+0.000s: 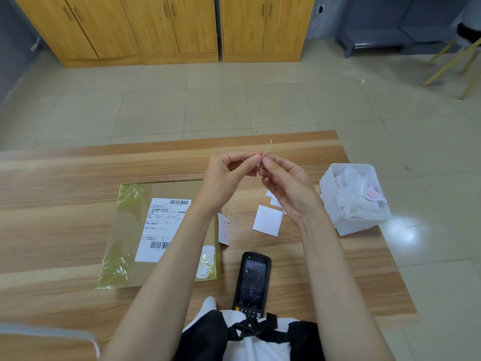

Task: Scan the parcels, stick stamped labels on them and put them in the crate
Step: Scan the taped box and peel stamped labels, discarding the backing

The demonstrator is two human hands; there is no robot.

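Note:
A flat brown cardboard parcel point(130, 225) with yellowish tape and a white shipping label point(161, 227) lies on the wooden table point(52, 178). Above the table, my left hand point(229, 173) and my right hand point(286, 186) pinch a thin stamped label point(267, 148) seen edge-on between their fingertips. Another red-stamped label point(224, 229) rests at the parcel's right edge. A blank white label point(268, 220) lies to its right. The black handheld scanner point(251, 280) lies near the table's front edge, screen lit.
A white plastic bin point(364, 225) full of peeled backing paper stands at the table's right edge. More small labels point(272, 198) lie partly hidden under my right hand. Wooden cabinets point(166, 27) stand across the tiled floor. No crate is visible.

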